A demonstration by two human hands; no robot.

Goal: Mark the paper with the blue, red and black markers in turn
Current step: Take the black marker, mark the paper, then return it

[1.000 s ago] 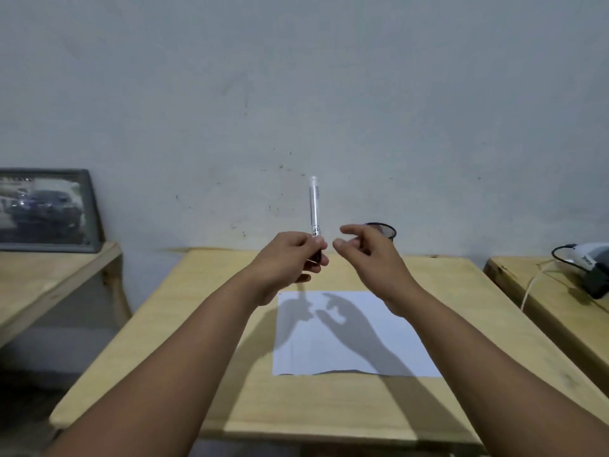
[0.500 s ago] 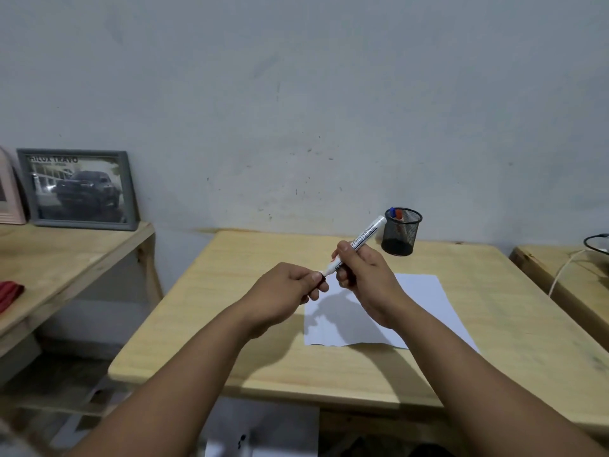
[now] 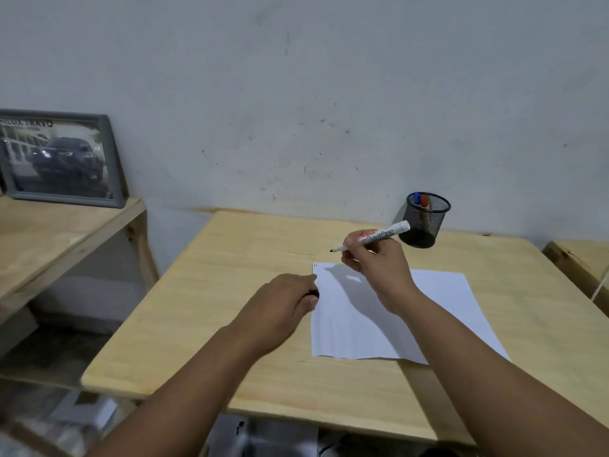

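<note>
My right hand (image 3: 374, 262) holds an uncapped white marker with a black tip (image 3: 379, 236), its tip pointing left just above the far left corner of the white paper (image 3: 441, 308). Tiny marks show at that corner of the paper. My left hand (image 3: 283, 308) rests at the paper's left edge, closed around a small black cap (image 3: 313, 293). A black mesh pen cup (image 3: 425, 222) stands beyond the paper and holds a blue marker (image 3: 417, 198) and a red marker (image 3: 425, 201).
The paper lies on a light wooden table (image 3: 230, 308) against a grey wall. A lower wooden shelf (image 3: 49, 235) at the left carries a framed car picture (image 3: 59, 158). Another wooden surface (image 3: 580, 258) with a white cord sits at the far right.
The marker came apart from its cap: my right hand now holds the bare marker over the paper's corner, and my left hand dropped to the table with the cap. The view tilted down.
</note>
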